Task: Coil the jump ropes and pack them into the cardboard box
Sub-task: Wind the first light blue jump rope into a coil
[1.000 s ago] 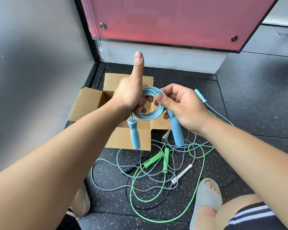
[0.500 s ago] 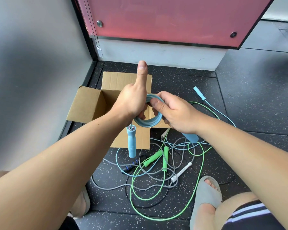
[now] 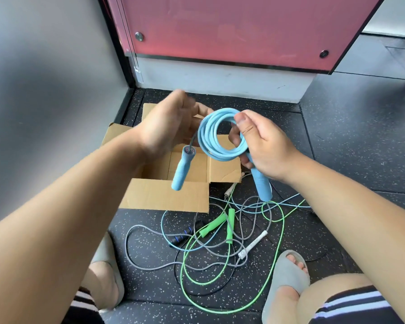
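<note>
Left hand (image 3: 171,127) has released, open beside blue coil (image 3: 205,139) gripped in right hand (image 3: 264,148).

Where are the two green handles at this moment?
In the head view, the green handles lie on the floor at lower centre, below the cardboard box, between the black handle and the white handle.

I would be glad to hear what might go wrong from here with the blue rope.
Only the right hand grips the coil, the left hand open beside it, so the loops may spring apart. The loose handle dangles over the box and could swing, catch a flap and pull a loop out. The tangle on the floor lies close by; the held handle might snag it.
</note>
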